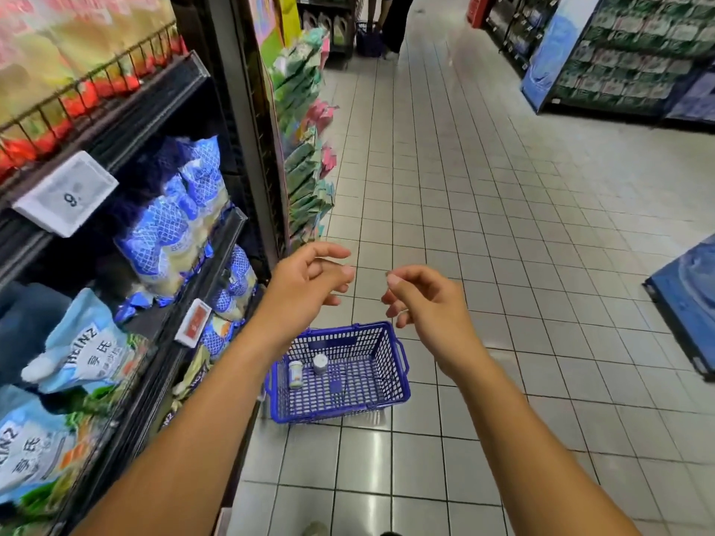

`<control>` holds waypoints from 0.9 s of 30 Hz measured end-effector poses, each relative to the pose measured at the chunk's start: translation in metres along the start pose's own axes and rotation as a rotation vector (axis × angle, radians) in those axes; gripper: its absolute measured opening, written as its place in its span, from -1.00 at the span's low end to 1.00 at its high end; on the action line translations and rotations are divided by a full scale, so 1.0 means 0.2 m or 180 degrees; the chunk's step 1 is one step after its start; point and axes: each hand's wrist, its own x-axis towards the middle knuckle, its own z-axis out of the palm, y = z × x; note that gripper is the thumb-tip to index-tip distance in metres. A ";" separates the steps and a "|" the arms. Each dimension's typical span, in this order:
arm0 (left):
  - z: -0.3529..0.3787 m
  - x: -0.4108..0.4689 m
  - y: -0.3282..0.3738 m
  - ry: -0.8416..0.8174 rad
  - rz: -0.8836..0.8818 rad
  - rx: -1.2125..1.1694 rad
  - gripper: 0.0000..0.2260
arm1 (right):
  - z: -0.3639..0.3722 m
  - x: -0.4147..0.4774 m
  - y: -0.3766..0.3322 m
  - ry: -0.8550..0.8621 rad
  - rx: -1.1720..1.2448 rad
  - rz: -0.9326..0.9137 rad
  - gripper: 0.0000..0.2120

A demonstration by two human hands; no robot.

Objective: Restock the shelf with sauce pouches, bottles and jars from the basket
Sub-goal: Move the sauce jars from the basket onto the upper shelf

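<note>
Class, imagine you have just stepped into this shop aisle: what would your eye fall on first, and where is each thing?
The left hand and right hand hang empty, fingers loosely curled, mid-frame. Below them a blue basket stands on the tiled floor, holding only a lying container and an upright container. On the left, the shelf is packed with blue Heinz pouches.
</note>
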 end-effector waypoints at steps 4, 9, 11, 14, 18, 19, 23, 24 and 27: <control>-0.05 0.18 -0.10 0.0044 -0.0146 0.0019 -0.82 | 0.02 0.18 0.09 -0.0032 -0.0060 0.0104 -0.92; -0.07 0.44 -0.26 0.0177 -0.0432 0.0002 -0.83 | 0.03 0.45 0.24 -0.0130 0.0032 0.0380 -0.92; -0.07 0.55 -0.33 0.0254 -0.0552 -0.0003 -0.83 | 0.03 0.57 0.30 -0.0186 -0.0001 0.0475 -0.90; -0.07 0.72 -0.46 0.0372 -0.0767 0.0001 -0.83 | 0.03 0.75 0.40 -0.0294 -0.0032 0.0585 -0.89; -0.04 0.94 -0.64 0.0453 -0.1099 0.0069 -0.85 | 0.01 0.97 0.56 -0.0458 -0.0101 0.0782 -0.91; -0.03 1.00 -0.69 0.0487 -0.1173 0.0109 -0.86 | 0.01 1.02 0.60 -0.0504 -0.0119 0.0854 -0.92; -0.04 1.17 -0.88 0.0696 -0.1420 0.0182 -0.86 | 0.02 1.18 0.79 -0.0662 -0.0231 0.1061 -0.93; -0.05 1.20 -0.93 0.0733 -0.1497 0.0210 -0.87 | 0.03 1.21 0.84 -0.0702 -0.0273 0.1113 -0.92; -0.09 1.25 -1.08 0.0831 -0.1760 0.0278 -0.88 | 0.06 1.27 0.98 -0.0766 -0.0330 0.1333 -0.90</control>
